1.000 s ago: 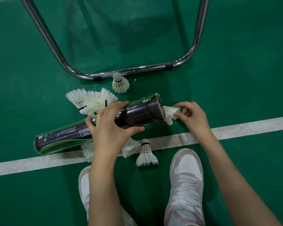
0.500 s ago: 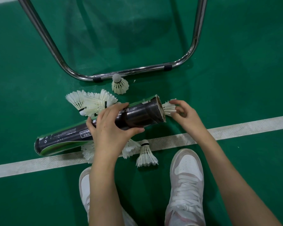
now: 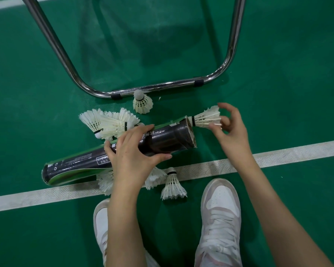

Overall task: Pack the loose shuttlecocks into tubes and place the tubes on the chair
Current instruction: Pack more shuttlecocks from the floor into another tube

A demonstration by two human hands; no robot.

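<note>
Shuttlecock (image 3: 206, 118) now drawn out past tube (image 3: 123, 151) mouth, frame centre-right, cork toward opening. Right hand (image 3: 230, 130) pinches feathers; left hand (image 3: 132, 153) grips tube.

Green floor (image 3: 278, 54) right of the chair frame (image 3: 162, 86) lies open. Ahead, the frame's bar blocks, one shuttlecock (image 3: 142, 102) touching it. Loose shuttlecocks (image 3: 108, 124) crowd behind the tube (image 3: 123, 151); more (image 3: 173, 186) lie on the white line (image 3: 278, 156).
</note>
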